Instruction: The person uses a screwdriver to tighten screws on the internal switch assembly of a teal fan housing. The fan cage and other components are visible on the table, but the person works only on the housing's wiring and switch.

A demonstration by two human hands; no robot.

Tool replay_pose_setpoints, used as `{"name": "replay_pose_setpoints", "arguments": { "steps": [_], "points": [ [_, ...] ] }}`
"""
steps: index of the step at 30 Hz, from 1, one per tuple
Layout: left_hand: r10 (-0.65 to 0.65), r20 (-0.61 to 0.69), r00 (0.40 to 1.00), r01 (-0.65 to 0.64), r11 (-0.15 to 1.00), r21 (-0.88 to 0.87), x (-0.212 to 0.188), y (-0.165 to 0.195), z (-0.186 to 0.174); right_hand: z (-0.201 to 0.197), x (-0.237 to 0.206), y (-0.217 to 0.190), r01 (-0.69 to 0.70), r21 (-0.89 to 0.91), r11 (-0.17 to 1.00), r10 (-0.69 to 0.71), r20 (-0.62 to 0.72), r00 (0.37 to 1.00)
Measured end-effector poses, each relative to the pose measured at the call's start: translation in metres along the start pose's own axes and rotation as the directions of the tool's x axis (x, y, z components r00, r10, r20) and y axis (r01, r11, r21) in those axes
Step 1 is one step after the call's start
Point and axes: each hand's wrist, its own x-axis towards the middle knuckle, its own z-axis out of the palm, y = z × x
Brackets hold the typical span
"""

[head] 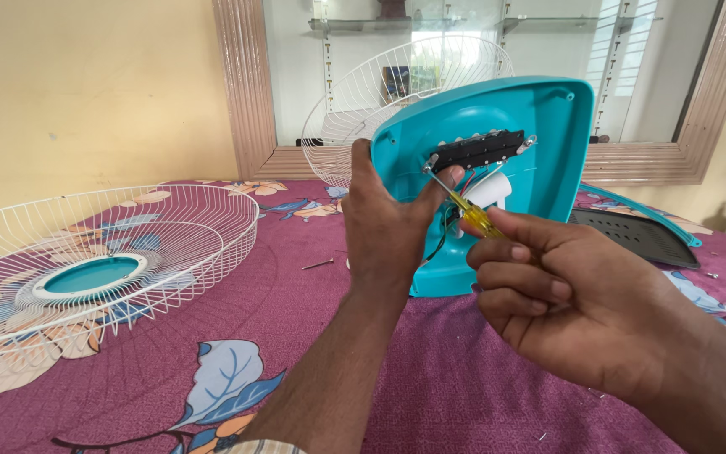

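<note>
Screwdriver (466, 210) — in right hand (565, 294) grip — left hand (388, 227) steadies teal housing (539, 143).

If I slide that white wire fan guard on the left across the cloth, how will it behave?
The white wire guard is mostly open wire, so it is probably light for its size. It lies dished side up like a shallow bowl, so it may rock rather than sit steady. The thin wires could flex, and might snag the patterned cloth.
</note>
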Motion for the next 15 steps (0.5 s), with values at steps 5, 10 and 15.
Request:
{"name": "replay_pose_setpoints", "arguments": {
  "steps": [5,10,15],
  "points": [
    [-0.009,0.003,1.0,0.008,0.999,0.051,0.001,-0.002,-0.001,-0.001,-0.007,-0.009,0.009,-0.075,0.997,-0.012,-0.049,0.999],
    [-0.015,0.019,1.0,0.014,0.999,0.031,0.001,-0.005,-0.002,-0.003,-0.015,-0.022,0.142,-0.35,0.926,-0.217,-0.184,0.959],
    [-0.047,0.028,0.998,0.046,0.999,0.027,0.001,-0.004,0.0,0.007,-0.019,-0.027,0.193,-0.702,0.685,-0.473,-0.227,0.851]
  ]
}}
